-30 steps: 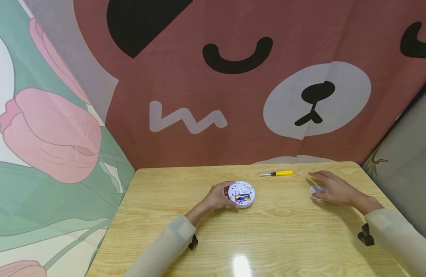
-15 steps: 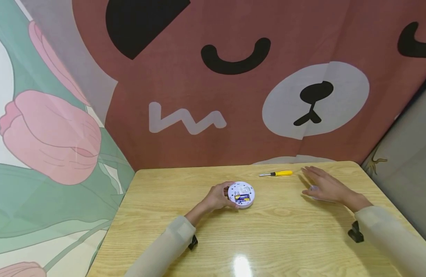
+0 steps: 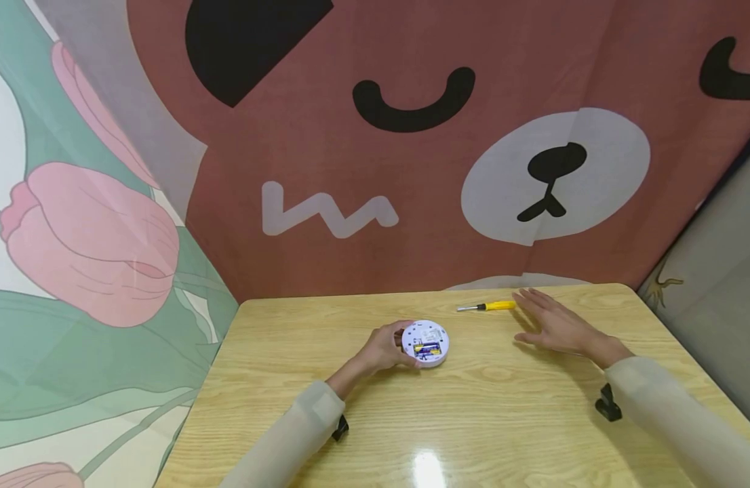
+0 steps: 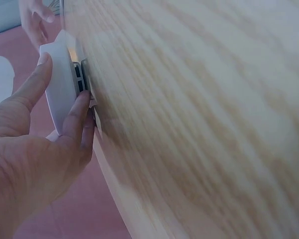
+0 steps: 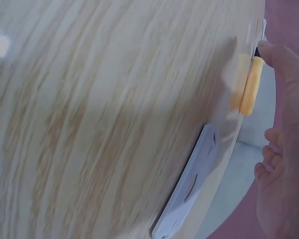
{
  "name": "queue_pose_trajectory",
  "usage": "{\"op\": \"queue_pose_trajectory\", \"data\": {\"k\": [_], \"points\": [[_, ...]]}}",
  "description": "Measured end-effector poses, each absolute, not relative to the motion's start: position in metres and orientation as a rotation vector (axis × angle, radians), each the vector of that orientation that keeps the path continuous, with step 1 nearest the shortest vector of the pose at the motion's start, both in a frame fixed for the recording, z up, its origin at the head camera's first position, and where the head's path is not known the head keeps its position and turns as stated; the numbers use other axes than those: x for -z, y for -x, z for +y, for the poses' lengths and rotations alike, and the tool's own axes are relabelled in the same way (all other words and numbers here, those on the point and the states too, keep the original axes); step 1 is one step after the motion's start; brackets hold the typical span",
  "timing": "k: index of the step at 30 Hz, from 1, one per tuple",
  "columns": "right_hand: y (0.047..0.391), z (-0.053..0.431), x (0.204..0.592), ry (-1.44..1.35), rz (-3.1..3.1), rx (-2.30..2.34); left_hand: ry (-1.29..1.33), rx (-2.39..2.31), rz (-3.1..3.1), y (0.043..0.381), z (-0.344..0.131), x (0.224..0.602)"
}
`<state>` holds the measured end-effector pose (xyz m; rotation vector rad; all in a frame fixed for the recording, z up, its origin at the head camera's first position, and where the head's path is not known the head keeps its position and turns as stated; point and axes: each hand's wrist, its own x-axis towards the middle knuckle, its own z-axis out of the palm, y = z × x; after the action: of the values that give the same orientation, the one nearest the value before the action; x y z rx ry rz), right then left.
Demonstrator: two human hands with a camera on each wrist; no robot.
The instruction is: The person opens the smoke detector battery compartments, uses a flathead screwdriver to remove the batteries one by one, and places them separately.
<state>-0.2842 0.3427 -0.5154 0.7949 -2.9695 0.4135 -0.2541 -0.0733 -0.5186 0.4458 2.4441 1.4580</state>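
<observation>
My left hand (image 3: 380, 349) grips the left side of a round white device (image 3: 425, 333), thumb at the near edge and fingers at the far edge. Two blue-and-gold batteries (image 3: 427, 350) show in its uncovered compartment. In the left wrist view the device (image 4: 60, 84) is seen edge-on, held between thumb and fingers over the table. My right hand (image 3: 558, 329), fingers extended, hovers just right of a yellow-handled screwdriver (image 3: 500, 305). In the right wrist view the thumb overlaps the screwdriver's black collar, above its yellow handle (image 5: 251, 89).
A flat white plastic piece (image 5: 189, 184) with slots lies on the wooden table (image 3: 491, 413); in the head view the right hand and forearm hide it. Behind the table's far edge hangs a brown bear-print cloth (image 3: 326, 142). A flower-print cloth (image 3: 94, 237) hangs at left.
My right hand has moved left, off the white plastic piece and up to the screwdriver's handle end. The left hand and the round device have stayed in place.
</observation>
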Motion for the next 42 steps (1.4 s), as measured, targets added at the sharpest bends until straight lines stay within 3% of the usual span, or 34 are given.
{"op": "queue_pose_trajectory", "data": {"k": [25, 42], "points": [[0.301, 0.309, 0.525, -1.011, -2.786, -0.408, -0.440, -1.449, 2.456, 0.252, -0.072, 0.516], [0.313, 0.301, 0.537, -1.005, -2.804, -0.459, -0.438, -1.435, 2.467, 0.255, -0.073, 0.520]]}}
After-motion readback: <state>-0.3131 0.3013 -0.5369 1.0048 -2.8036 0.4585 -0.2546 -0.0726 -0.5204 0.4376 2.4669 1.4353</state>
